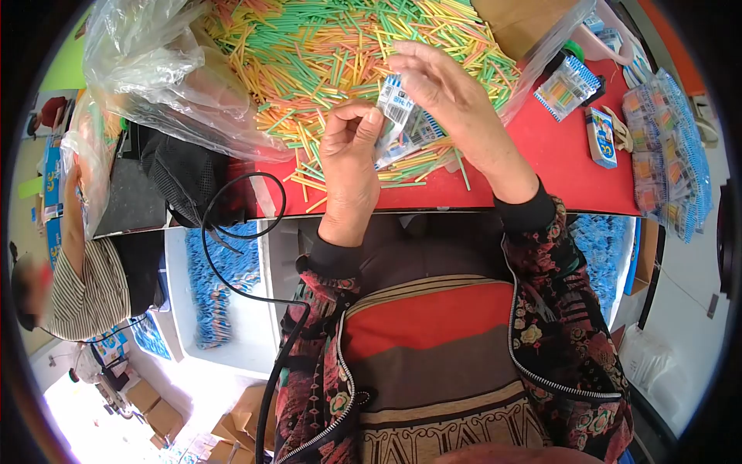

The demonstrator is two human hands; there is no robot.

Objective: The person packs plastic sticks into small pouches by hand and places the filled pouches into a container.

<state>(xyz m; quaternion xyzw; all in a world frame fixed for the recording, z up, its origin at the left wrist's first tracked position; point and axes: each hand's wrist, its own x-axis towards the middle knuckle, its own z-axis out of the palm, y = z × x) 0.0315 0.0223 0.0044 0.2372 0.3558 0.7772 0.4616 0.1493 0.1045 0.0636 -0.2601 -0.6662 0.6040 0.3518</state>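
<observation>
A small clear packet (399,108) with blue and white print and a barcode is pinched between the thumb and fingers of my left hand (352,151). My right hand (440,89) is just right of the packet, its fingers apart and slightly curved; part of the packet lies behind its palm side. Beneath and beyond both hands spreads a big heap of thin green, yellow and orange sticks (309,58), some of them loose near the front edge of the red table (433,193).
Clear plastic sheeting (178,85) borders the heap. At right are a filled packet (568,87), a small box (600,138) and a stack of packets (668,155). A black cable (255,298) hangs before the table. Left, a co-worker in a striped shirt (97,286) stands beside a white bin (185,309).
</observation>
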